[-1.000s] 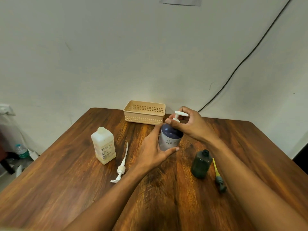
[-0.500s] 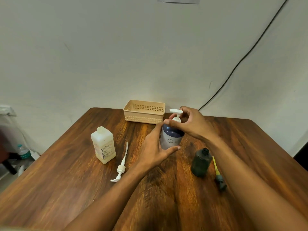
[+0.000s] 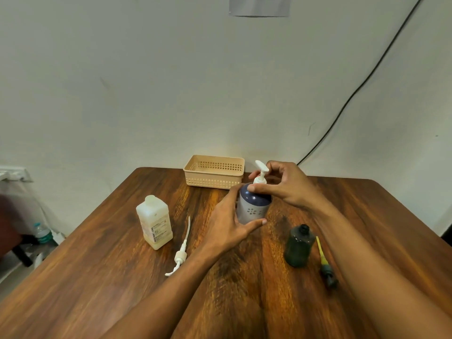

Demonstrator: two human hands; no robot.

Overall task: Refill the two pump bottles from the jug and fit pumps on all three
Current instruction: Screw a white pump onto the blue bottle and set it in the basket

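A blue-and-white pump bottle (image 3: 253, 208) stands upright mid-table. My left hand (image 3: 230, 223) wraps its body from the left. My right hand (image 3: 283, 185) pinches the collar of its white pump (image 3: 261, 171), whose nozzle points up and left. A translucent white jug (image 3: 154, 222) stands capless at the left. A loose white pump (image 3: 181, 253) lies on the table between jug and left wrist. A dark green bottle (image 3: 299, 245) stands open at the right, with a yellow-tubed dark pump (image 3: 325, 263) lying beside it.
A beige perforated basket (image 3: 214, 171) sits at the table's far edge against the wall. The wooden table (image 3: 97, 277) ends close on the left, where a water bottle (image 3: 42, 232) stands on the floor. A black cable (image 3: 354, 91) runs down the wall.
The white pump's nozzle has swung from pointing right to pointing up and left as my right hand turns it. The left hand keeps holding the bottle still.
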